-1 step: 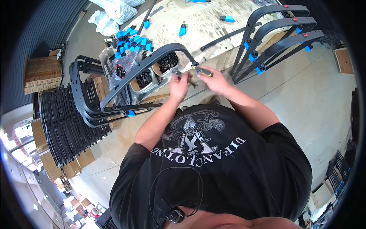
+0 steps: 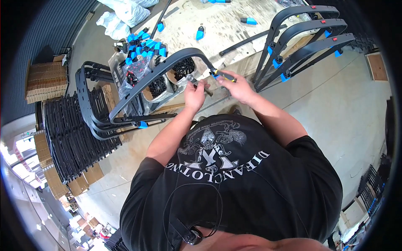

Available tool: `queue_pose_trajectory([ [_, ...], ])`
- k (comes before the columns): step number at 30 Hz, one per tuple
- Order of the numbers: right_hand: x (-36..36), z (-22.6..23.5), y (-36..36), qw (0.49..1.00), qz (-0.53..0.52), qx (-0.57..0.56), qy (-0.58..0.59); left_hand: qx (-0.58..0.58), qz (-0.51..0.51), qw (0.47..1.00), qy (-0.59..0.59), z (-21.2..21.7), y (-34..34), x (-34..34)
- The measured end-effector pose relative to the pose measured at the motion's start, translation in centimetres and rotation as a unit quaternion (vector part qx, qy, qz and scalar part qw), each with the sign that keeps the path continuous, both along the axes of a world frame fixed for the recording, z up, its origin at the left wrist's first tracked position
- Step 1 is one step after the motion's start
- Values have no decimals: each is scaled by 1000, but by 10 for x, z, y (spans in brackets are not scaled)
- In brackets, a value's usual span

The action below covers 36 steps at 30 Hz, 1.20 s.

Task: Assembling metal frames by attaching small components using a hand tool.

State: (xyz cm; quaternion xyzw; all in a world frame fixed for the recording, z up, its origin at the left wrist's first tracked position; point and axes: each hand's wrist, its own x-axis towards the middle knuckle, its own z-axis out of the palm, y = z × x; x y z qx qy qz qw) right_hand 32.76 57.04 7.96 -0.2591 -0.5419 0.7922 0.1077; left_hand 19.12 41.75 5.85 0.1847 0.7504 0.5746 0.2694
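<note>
In front of my body my left hand [image 2: 194, 96] is closed around a wrench [image 2: 190, 78] with a round metal head; its dark handle pokes out past the fingers. My right hand [image 2: 238, 88] grips a screwdriver [image 2: 226, 75] by its black and yellow handle. The screwdriver's front end is at the lower end of a curved black tube frame [image 2: 167, 62], where a bit of blue shows. Whether the tip sits in a screw is too small to tell. The frame arches over open bins of small black parts [image 2: 183, 69].
Three similar frames [image 2: 312, 52] with blue feet stand to the right against the worn table [image 2: 226, 31]. Blue and black end caps [image 2: 144, 48] lie heaped on it. At left are stacked black frames [image 2: 75, 134] and flat cardboard [image 2: 48, 79]. White sacks [image 2: 123, 16] lie behind.
My right hand and the screwdriver have shifted slightly, with the handle tilted differently. Blue now shows at the frame's end beside it. My left hand has moved slightly left, still holding the wrench.
</note>
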Motion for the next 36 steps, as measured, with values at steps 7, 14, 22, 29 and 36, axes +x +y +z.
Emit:
queue_pose_trajectory([
  [7, -11, -1, 48, 978, -103, 128, -127, -67, -37, 990, -122, 18, 18, -2],
  [14, -36, -38, 55, 988, -106, 47, -98, -71, -57, 961, -260, 45, 43, 8],
  [22, -37, -52, 57, 980, -161, -54, -102, -66, -45, 967, -240, 47, 43, 13],
  [29, -36, -45, 60, 984, -108, -88, -109, -43, -61, 957, -281, 52, 40, 13],
  [36, -39, -37, 66, 977, -76, -140, -139, -59, -71, 939, -331, 61, 45, -1],
])
